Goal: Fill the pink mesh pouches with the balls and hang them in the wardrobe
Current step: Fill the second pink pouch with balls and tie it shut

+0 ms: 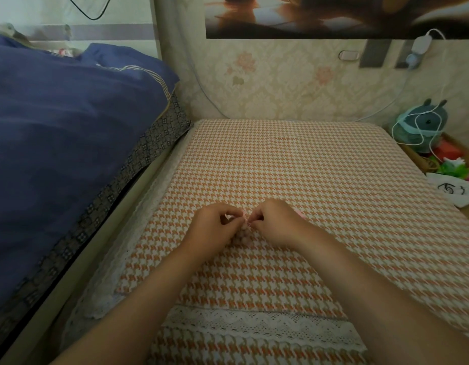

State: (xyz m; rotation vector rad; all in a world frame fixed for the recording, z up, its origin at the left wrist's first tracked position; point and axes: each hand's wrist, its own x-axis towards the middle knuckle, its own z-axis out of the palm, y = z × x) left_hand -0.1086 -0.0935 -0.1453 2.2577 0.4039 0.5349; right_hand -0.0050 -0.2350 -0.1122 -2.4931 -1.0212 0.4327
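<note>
Near the middle of the orange-and-white houndstooth cloth [307,167], our left hand [212,227] and right hand [274,225] both pinched the small pink mesh pouch [242,234] lying between them. We gripped its top edge, probably to work the mouth; we could not make out any balls.

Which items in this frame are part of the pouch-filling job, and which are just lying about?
Part of the job:
pink mesh pouch, pinched between both hands
left hand
right hand

Just lying about:
blue quilt, beside the work surface
teal plush toy, with a white cable over it
white bag
houndstooth cloth, under the hands

No loose balls or wardrobe are in view.
</note>
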